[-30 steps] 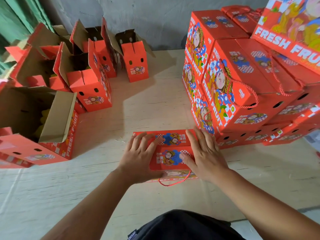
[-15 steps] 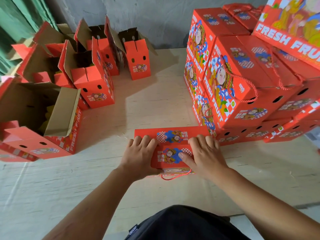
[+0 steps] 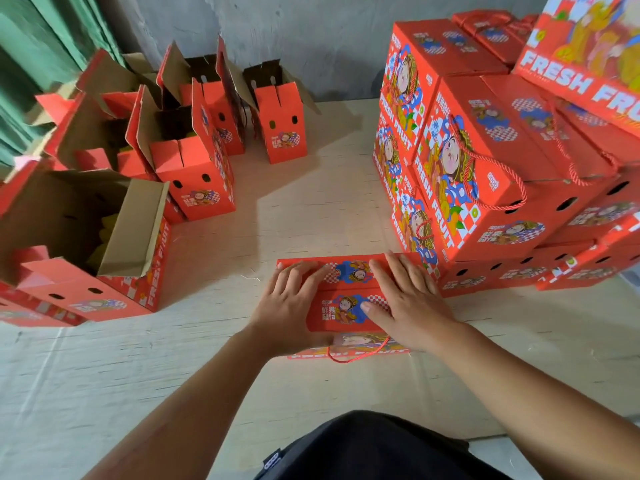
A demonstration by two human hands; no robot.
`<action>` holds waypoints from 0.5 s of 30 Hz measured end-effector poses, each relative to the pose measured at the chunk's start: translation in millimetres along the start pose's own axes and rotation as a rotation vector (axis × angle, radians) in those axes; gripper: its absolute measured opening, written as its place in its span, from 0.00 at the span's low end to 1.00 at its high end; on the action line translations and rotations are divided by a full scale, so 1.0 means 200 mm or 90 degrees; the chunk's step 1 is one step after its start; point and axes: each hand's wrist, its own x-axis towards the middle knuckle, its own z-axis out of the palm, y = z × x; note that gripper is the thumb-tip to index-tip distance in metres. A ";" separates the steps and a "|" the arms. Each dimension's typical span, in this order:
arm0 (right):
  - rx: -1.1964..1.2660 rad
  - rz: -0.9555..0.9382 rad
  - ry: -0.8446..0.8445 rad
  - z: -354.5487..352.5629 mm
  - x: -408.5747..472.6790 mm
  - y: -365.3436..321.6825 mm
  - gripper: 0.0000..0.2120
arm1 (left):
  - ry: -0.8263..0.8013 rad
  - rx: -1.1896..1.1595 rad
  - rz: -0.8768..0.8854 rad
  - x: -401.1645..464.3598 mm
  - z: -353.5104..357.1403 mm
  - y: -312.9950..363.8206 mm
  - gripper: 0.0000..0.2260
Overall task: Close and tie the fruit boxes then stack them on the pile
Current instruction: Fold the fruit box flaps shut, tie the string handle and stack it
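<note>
Cardboard is what we are dealing with: a red fruit box (image 3: 346, 308) sits on the pale floor (image 3: 311, 209) right in front of us, just beside the pile of closed boxes (image 3: 485, 174) on our right. Our left hand (image 3: 291, 306) lies flat on its top, fingers straight and spread toward the far flap. Our right hand (image 3: 405, 303) presses down the same way, thumb on the printed near flap. Neither hand grips anything; both are open and pushing the lid shut. A red cord loop (image 3: 356, 355) hangs slack at the near side, not yet tied as far as we can tell.

We judge the box stiff along its edges but springy at the flaps, which will likely lift once pressure goes. Filled with fruit, it should be fairly heavy, so we would carry it from underneath or by both short ends, not by the cord alone. The printed skin looks smooth, perhaps a little slippery. Open boxes (image 3: 194, 174) wait at our left.
</note>
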 end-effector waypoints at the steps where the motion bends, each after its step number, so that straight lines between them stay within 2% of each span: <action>1: 0.010 -0.011 0.037 -0.01 -0.02 0.00 0.42 | 0.034 -0.084 -0.011 -0.01 -0.01 -0.02 0.48; 3: 0.059 -0.016 0.149 -0.03 -0.08 0.00 0.40 | 0.112 -0.228 -0.056 0.00 -0.02 -0.06 0.36; 5: 0.122 0.021 0.248 -0.03 -0.14 -0.01 0.35 | 0.172 -0.251 -0.096 0.04 -0.04 -0.08 0.27; 7: 0.160 0.047 0.285 -0.01 -0.18 -0.01 0.33 | 0.167 -0.246 -0.118 0.10 -0.06 -0.10 0.22; 10: 0.162 0.017 0.305 0.02 -0.22 0.00 0.31 | 0.122 -0.247 -0.112 0.15 -0.09 -0.11 0.18; 15: 0.136 0.003 0.341 0.00 -0.23 0.03 0.20 | 0.058 -0.234 -0.048 0.15 -0.11 -0.13 0.22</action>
